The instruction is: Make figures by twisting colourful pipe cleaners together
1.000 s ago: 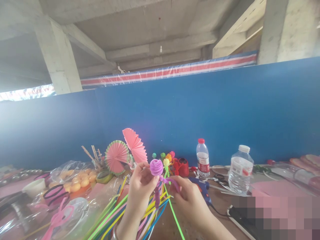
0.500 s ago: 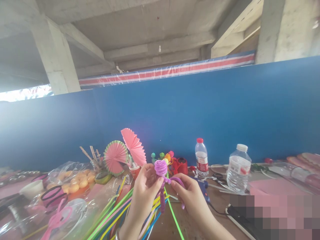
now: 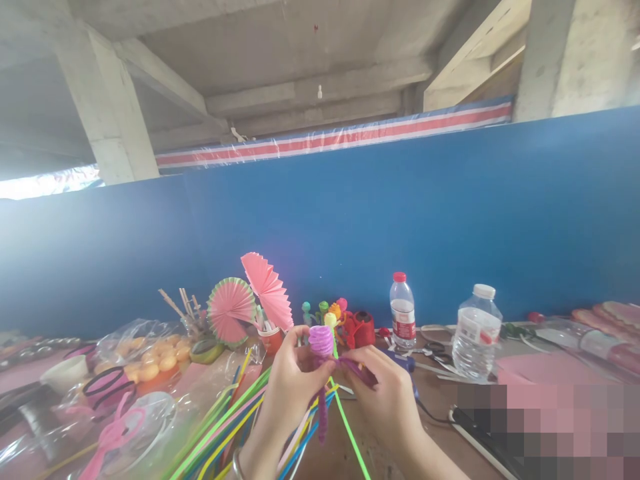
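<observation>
A purple pipe-cleaner figure (image 3: 321,340) with a coiled round head is held up in front of me. My left hand (image 3: 295,373) pinches it just under the coil, thumb across its front. One purple strand hangs straight down below the thumb. My right hand (image 3: 383,387) is closed on another purple strand (image 3: 353,364) that runs out sideways from the figure. Behind the coil stand several small pipe-cleaner figures, among them a yellow one (image 3: 331,320) and a green one (image 3: 324,308). Loose coloured pipe cleaners (image 3: 220,427) lie beneath my left forearm.
Two water bottles, one red-capped (image 3: 403,313) and one white-capped (image 3: 477,333), stand at the right. Pink paper fans (image 3: 267,287) rise at the back left. A bag of orange balls (image 3: 160,353), scissors (image 3: 436,348) and a black power strip (image 3: 480,433) lie about. A blue partition (image 3: 425,213) closes the back.
My right hand has shifted slightly, and the strand in it is now drawn straighter to the side. The coiled head has tilted in my left hand and sits a little lower.
</observation>
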`<state>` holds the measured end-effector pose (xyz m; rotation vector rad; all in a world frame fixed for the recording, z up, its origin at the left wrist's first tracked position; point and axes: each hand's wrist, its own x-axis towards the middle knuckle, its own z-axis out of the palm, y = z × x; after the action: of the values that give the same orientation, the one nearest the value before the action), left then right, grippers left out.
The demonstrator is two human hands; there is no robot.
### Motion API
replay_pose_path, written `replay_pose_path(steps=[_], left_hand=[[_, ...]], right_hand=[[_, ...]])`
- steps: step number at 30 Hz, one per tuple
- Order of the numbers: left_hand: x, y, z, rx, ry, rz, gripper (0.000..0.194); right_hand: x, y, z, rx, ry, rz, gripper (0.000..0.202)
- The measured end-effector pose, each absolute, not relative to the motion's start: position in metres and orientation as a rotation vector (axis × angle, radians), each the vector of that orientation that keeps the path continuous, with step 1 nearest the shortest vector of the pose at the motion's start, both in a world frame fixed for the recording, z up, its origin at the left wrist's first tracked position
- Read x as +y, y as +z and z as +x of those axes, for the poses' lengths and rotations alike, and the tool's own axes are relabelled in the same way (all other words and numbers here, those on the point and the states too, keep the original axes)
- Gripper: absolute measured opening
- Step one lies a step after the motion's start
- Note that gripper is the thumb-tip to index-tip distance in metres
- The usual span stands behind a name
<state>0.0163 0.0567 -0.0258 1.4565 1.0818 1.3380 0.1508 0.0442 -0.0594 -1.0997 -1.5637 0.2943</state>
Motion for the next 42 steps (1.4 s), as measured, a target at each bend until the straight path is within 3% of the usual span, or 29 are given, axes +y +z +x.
replay_pose_path(steps=[7, 12, 17, 22, 26, 31, 36, 42], left_hand=[[0.047, -0.023, 0.025, 1.171, 1.585, 1.506, 0.036], [0.045, -0.034, 0.029, 1.266, 1.744, 1.667, 0.037], [0.046, -0.031, 0.031, 1.059, 1.766, 1.439, 0.036], [0.051, -0.021, 0.016, 0.804, 1.393, 1.472, 0.032], [0.054, -0.024, 0.005, 0.982, 1.288, 1.736, 0.031], [0.056, -0.030, 0.008, 1.282, 1.484, 1.924, 0.030], [0.055, -0.031, 0.016, 1.241, 1.658, 1.752, 0.033], [0.051, -0.024, 0.014, 0.886, 1.456, 1.577, 0.030]], right_hand=[[0.038, -0.059, 0.148, -1.554, 0.260, -1.034, 0.021], [0.038, -0.062, 0.148, -1.476, 0.234, -1.034, 0.013], [0.043, -0.070, 0.146, -1.630, 0.142, -0.843, 0.012], [0.064, -0.071, 0.156, -1.678, 0.628, -0.979, 0.021], [0.068, -0.062, 0.166, -1.563, 0.911, -1.043, 0.024], [0.048, -0.056, 0.159, -1.564, 0.489, -1.047, 0.023], [0.043, -0.069, 0.144, -1.791, 0.149, -0.880, 0.020], [0.061, -0.069, 0.152, -1.639, 0.660, -0.999, 0.020]])
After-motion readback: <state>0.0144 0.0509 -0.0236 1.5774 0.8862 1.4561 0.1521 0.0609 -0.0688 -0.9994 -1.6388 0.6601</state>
